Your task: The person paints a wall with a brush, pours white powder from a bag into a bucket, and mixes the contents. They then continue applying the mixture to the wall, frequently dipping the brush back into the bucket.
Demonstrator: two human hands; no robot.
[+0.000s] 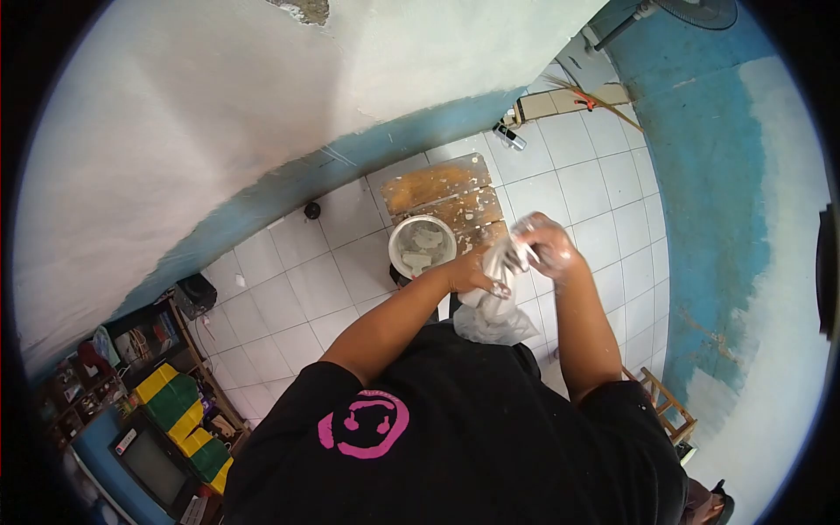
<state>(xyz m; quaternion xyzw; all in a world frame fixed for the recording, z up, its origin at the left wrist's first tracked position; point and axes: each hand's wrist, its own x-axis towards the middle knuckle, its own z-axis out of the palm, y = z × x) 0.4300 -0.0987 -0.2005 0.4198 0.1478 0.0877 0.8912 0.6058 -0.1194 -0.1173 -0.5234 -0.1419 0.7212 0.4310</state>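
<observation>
My left hand [475,271] is closed around the neck of a clear plastic bag [494,325] with whitish contents, close to my chest. Fingers curled, my right hand [547,248] is at the bag's twisted upper end; it looks slightly blurred and has pale smears on it. Left of the bag, a round white bucket [394,248] holds pale grey-white lumps. It stands by the corner of a worn wooden bench [446,194] spotted with paint or plaster.
White tiles [573,149] cover the floor. A partly painted wall [350,153] runs along the far side, a blue one [700,219] on the right. At lower left are a television [153,464] and shelves; a wooden ladder-like frame [667,404] stands at right.
</observation>
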